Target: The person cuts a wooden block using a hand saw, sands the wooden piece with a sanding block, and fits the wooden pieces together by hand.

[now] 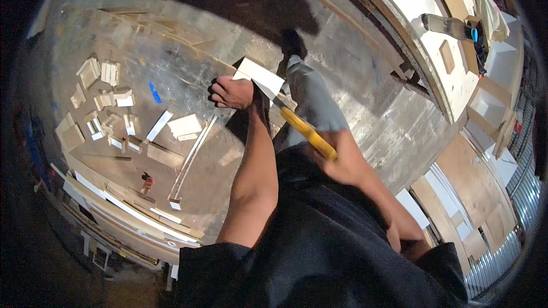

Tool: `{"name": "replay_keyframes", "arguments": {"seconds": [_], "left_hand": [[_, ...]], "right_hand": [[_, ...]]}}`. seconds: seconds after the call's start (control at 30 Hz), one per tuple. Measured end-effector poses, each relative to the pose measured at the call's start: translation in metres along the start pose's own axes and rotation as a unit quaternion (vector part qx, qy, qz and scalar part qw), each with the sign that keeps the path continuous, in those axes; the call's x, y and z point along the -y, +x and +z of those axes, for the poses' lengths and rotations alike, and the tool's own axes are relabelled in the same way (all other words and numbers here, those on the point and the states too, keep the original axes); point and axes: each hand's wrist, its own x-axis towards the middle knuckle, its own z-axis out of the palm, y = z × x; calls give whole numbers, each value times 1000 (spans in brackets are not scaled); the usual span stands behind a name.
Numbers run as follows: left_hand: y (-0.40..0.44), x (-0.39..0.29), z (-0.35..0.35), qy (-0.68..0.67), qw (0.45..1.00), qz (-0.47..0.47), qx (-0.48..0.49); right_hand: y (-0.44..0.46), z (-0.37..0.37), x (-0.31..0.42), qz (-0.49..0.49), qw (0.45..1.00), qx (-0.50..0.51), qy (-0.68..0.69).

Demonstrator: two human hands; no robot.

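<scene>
My left hand (232, 92) is closed, its fingers curled at the near-left edge of a short white board (260, 75). My right hand (341, 157), blurred, is wrapped round the yellow handle of a handsaw (302, 125). The saw's narrow dark front part meets the board's near-right edge; the rest of its blade is hidden or too thin to make out. Beside the board is my bent leg in grey trousers (319, 97). Whatever supports the board from below is mostly hidden by shadow and my arm.
Several small wood offcuts (111, 72) and a blue scrap (154, 92) lie on the floor at left. Long strips (123, 199) are stacked at lower left. A white-topped table (425, 45) at upper right bears a bottle (448, 26). Panels (471, 174) stand at right.
</scene>
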Motion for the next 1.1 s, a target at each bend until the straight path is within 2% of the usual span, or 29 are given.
{"name": "replay_keyframes", "arguments": {"seconds": [0.07,0.1,0.13,0.17,0.2,0.3,0.33,0.43,0.47,0.57,0.6,0.7,0.83,0.97,1.0,1.1], "left_hand": [[0,-5,1,0,1000,-2,-23],[103,-38,36,-52,987,6,-153],[104,-29,31,-50,987,5,-155],[91,-10,19,-34,989,-3,-144],[54,-11,15,-32,992,6,-124],[58,-28,24,-61,991,20,-119],[43,-20,19,-41,993,13,-114],[35,-14,16,-31,994,15,-106],[32,-5,15,-28,996,20,-88],[11,-3,3,-26,998,11,-60],[10,-4,-1,-19,999,2,-42],[0,-2,-6,-22,1000,-9,-18],[5,-5,-7,-31,999,-4,-14],[1,0,-8,-31,999,-6,-9],[1,0,-6,-28,999,0,-17],[2,0,-6,-29,999,16,-35]], "right_hand": [[15,-1,6,47,998,22,-35],[82,14,-5,-85,996,-26,-26],[66,18,-3,-78,997,-19,-21],[38,21,0,-59,998,4,-18],[-2,1,16,-59,998,-30,6],[11,1,-4,-58,996,-47,51],[15,6,-1,-23,999,-29,-7],[35,19,-12,1,1000,-21,-18],[26,17,-9,-22,1000,-18,2],[-33,-2,21,-14,999,-37,30],[-40,-9,13,49,999,-3,18],[-15,1,4,26,999,-2,-38],[0,15,-10,25,999,19,-31],[-43,-11,16,58,997,-13,39],[-37,-12,10,58,998,11,22],[0,10,-5,25,999,-17,12]]}}
